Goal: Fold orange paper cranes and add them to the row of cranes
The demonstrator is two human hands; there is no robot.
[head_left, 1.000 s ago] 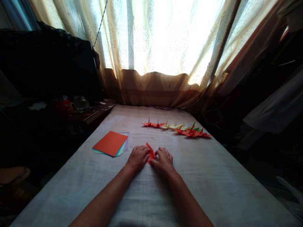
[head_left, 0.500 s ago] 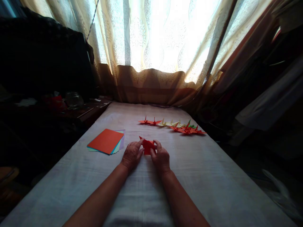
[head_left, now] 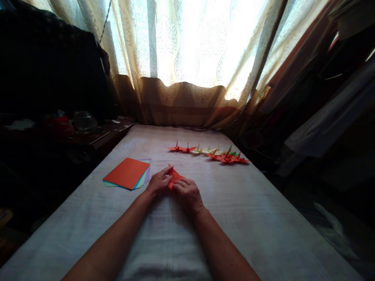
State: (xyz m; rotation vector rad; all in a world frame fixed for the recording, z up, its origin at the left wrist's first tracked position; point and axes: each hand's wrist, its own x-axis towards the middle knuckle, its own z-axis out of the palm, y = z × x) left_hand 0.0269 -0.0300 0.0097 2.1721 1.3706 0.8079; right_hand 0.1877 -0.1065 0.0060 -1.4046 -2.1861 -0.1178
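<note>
From my head camera: my left hand (head_left: 158, 182) and right hand (head_left: 187, 194) meet over a small, partly folded piece of orange-red paper (head_left: 175, 177) lying on the pale cloth-covered table (head_left: 263, 218), in the middle and a little way out from me. My left fingers are pinched on its left edge, the thumb and forefinger closed on the paper. My right fingers are laid together flat on its near right side, pressing it down.

As I judge it, this piece is mid-fold: it shows a pointed flap, not yet a bird's shape.

Further off, to the right, a row of finished paper cranes, red, cream and green (head_left: 211, 152), stands done. To the left, a stack of flat coloured paper squares with an orange sheet on top (head_left: 126, 173) lies unfolded.
</note>
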